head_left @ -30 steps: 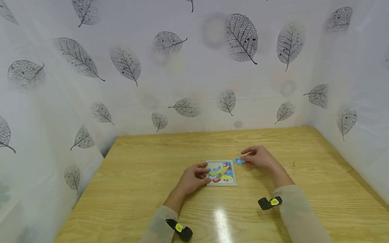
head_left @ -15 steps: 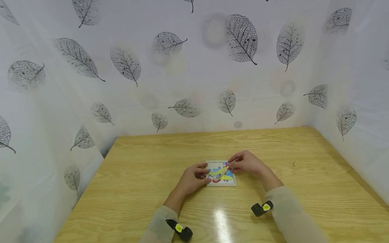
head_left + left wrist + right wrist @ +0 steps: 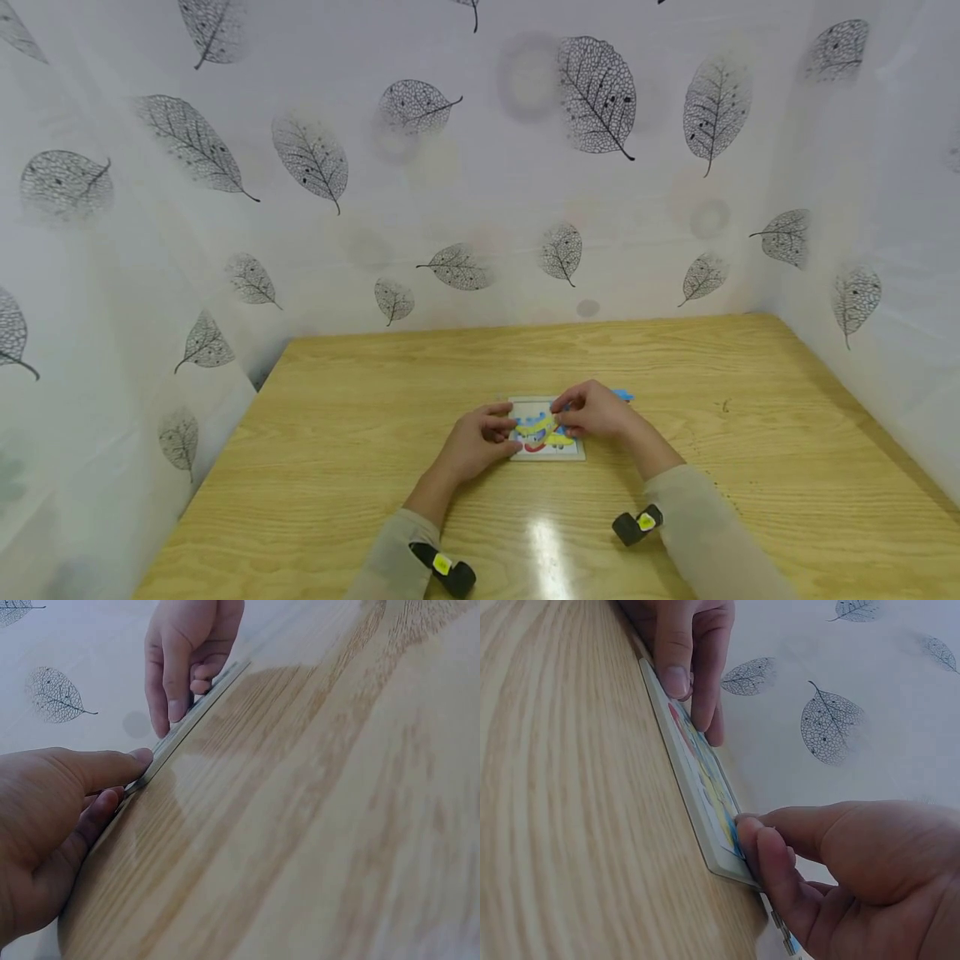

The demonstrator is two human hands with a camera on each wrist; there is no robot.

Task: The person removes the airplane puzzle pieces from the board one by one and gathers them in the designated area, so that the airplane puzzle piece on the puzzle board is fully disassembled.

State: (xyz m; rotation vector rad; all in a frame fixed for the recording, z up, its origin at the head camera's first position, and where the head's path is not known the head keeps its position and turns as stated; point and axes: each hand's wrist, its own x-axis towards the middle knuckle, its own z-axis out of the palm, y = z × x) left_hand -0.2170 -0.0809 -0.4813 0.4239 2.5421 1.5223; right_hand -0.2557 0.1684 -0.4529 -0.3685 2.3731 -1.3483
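A small framed jigsaw puzzle [image 3: 547, 457] with a yellow airplane picture lies flat on the table; the upper part of its tray is bare and pale. My left hand [image 3: 474, 442] grips its left side, the thumb over the rim as the left wrist view shows. My right hand [image 3: 600, 412] reaches over the right part, thumb and index finger pinching at a puzzle piece mostly hidden by the fingertips. In the right wrist view, these fingertips meet right at the frame's edge [image 3: 697, 832]. Behind the right hand shows a loose blue puzzle piece [image 3: 624, 395].
Several thin loose pieces [image 3: 784, 934] lie beside the frame, below the right hand in the right wrist view. The wooden table [image 3: 360, 383] has a leaf-printed curtain [image 3: 480, 167] behind it and at both sides. A camera is strapped to each wrist.
My right hand has moved left and slightly toward me, from a blue piece beside the frame onto the puzzle's right part. A blue piece now shows behind it. The left hand stays put.
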